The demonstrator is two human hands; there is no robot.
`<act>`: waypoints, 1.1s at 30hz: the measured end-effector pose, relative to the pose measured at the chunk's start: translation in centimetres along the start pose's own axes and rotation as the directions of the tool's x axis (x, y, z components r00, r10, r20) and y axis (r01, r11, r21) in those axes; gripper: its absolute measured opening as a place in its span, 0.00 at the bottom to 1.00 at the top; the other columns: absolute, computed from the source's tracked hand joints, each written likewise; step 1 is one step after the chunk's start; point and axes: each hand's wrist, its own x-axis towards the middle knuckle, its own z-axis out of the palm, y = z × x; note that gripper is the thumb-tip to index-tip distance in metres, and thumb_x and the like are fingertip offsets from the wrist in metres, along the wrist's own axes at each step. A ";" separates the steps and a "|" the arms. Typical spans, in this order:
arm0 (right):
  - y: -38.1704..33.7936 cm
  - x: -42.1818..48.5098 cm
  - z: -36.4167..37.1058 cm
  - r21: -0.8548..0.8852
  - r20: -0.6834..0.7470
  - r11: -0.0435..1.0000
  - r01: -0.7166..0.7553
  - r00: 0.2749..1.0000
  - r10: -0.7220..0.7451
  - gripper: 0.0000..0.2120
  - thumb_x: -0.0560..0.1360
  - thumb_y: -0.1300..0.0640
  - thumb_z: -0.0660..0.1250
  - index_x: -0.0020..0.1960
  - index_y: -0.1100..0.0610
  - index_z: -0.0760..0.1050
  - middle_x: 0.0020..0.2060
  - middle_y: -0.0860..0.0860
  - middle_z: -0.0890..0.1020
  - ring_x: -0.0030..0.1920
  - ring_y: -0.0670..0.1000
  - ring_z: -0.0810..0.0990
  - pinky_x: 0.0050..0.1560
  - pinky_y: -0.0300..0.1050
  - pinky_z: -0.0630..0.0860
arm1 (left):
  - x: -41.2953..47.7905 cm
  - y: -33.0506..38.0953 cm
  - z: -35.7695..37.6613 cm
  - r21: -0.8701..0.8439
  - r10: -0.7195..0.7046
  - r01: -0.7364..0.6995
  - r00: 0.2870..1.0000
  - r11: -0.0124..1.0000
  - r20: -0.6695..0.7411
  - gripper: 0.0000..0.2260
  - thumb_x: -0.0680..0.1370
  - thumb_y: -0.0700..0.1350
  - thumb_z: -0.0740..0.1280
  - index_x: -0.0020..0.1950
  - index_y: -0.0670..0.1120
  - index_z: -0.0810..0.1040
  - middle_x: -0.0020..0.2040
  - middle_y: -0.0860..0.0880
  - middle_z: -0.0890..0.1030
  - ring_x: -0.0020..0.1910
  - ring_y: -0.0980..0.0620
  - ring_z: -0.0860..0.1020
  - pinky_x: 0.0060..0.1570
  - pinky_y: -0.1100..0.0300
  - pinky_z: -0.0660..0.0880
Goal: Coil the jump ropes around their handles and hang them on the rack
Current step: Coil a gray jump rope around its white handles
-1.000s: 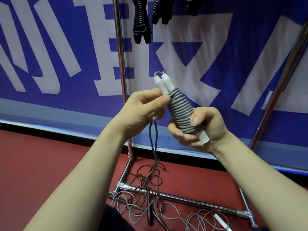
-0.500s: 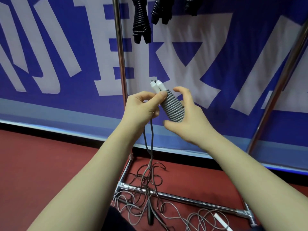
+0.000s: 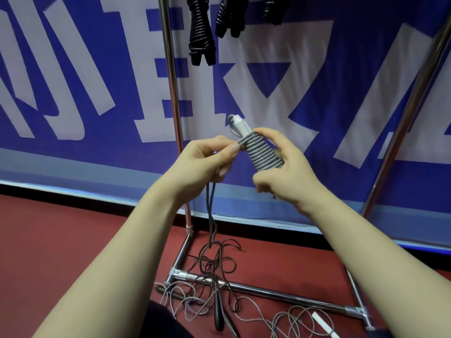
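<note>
Now: left hand [image 3: 202, 162] and right hand [image 3: 290, 174] are both on the grey jump rope [image 3: 264, 156], held up between the rack's two uprights.
Left fingers [image 3: 231, 150]: thumb and forefinger pinch the cord at the top turn of the coil; the others are curled underneath.
Right fingers [image 3: 267, 133]: curled round the coil, forefinger over the top turns, thumb at the bottom.
Coil: tight grey turns, tilted, top leaning left and away from me.
Handles [image 3: 240, 124]: white tips poke out of the coil's top end; I can't tell how many. The lower ends are hidden in my right palm.
Loose cord [image 3: 211, 215]: doubled strand hangs from my left hand down to the floor.
Floor pile [image 3: 214, 267]: dark and grey cords tangled over the rack's base bar, near the left foot.
Spare handle [image 3: 322, 322]: white, lying on the floor, near right.
Rack [image 3: 172, 93]: chrome; left upright just behind my left hand, right upright far right.
Black jump ropes [image 3: 201, 32]: coiled and hanging at the top, above my hands.
Backdrop: blue-and-white banner [image 3: 73, 69], red floor [image 3: 61, 240].
</note>
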 end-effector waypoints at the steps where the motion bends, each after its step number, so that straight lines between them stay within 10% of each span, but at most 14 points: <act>1: 0.1 0.0 -0.1 0.050 0.040 0.999 -0.022 0.999 0.020 0.37 0.60 0.75 0.65 0.56 0.37 0.74 0.28 0.45 0.75 0.25 0.46 0.69 0.23 0.38 0.67 | 0.0 -0.1 -0.2 0.007 0.003 -0.003 1.000 1.000 0.002 0.13 0.80 0.44 0.66 0.49 0.33 0.80 0.32 0.39 0.65 0.28 0.53 0.61 0.29 0.65 0.61; 5: 0.5 0.1 -0.1 0.232 0.155 0.969 -0.090 0.986 0.055 0.38 0.56 0.72 0.63 0.57 0.39 0.74 0.26 0.48 0.73 0.23 0.47 0.68 0.25 0.37 0.62 | 0.2 0.0 0.0 -0.040 -0.027 0.026 0.999 0.999 -0.025 0.26 0.75 0.50 0.67 0.48 0.24 0.73 0.36 0.36 0.59 0.27 0.54 0.58 0.28 0.65 0.59; 10: 0.2 0.0 -0.3 0.437 0.439 0.875 -0.211 0.899 -0.003 0.40 0.53 0.69 0.58 0.65 0.52 0.71 0.32 0.58 0.71 0.23 0.49 0.68 0.21 0.35 0.62 | 0.3 -0.3 0.4 -0.082 -0.012 0.011 1.000 0.997 -0.010 0.13 0.77 0.50 0.63 0.35 0.51 0.82 0.29 0.53 0.62 0.25 0.58 0.58 0.28 0.66 0.58; 17: 0.7 0.2 -0.9 0.564 0.614 0.716 -0.412 0.788 -0.031 0.38 0.50 0.63 0.66 0.61 0.61 0.71 0.39 0.64 0.77 0.23 0.54 0.72 0.20 0.37 0.64 | 0.3 -0.2 0.9 -0.070 0.003 -0.008 0.998 0.998 -0.068 0.13 0.77 0.52 0.65 0.40 0.45 0.82 0.30 0.54 0.69 0.25 0.56 0.59 0.28 0.65 0.58; 25: -0.2 -0.2 0.5 0.006 0.129 1.000 0.001 0.992 -0.002 0.35 0.70 0.65 0.72 0.68 0.43 0.61 0.46 0.53 0.81 0.33 0.51 0.80 0.34 0.53 0.81 | 0.4 -0.1 1.4 -0.004 -0.019 0.018 0.955 1.000 -0.297 0.10 0.72 0.52 0.73 0.37 0.46 0.84 0.27 0.51 0.69 0.27 0.53 0.61 0.29 0.62 0.61; 30: -0.2 -0.7 1.4 -0.553 0.005 0.820 0.148 0.985 -0.175 0.39 0.70 0.50 0.71 0.72 0.36 0.52 0.57 0.44 0.76 0.49 0.56 0.79 0.48 0.50 0.75 | 0.5 0.2 2.7 0.001 -0.052 0.057 0.906 0.998 -0.420 0.10 0.74 0.49 0.74 0.37 0.45 0.83 0.23 0.57 0.70 0.25 0.58 0.66 0.34 0.61 0.64; 33: 0.1 -0.8 1.9 -0.598 -0.026 0.793 0.115 0.986 -0.163 0.41 0.71 0.48 0.72 0.73 0.36 0.48 0.63 0.44 0.73 0.54 0.57 0.78 0.48 0.49 0.72 | 0.6 0.3 3.5 -0.033 -0.061 0.051 0.887 0.998 -0.458 0.11 0.73 0.48 0.75 0.33 0.46 0.81 0.22 0.58 0.71 0.25 0.61 0.68 0.36 0.60 0.64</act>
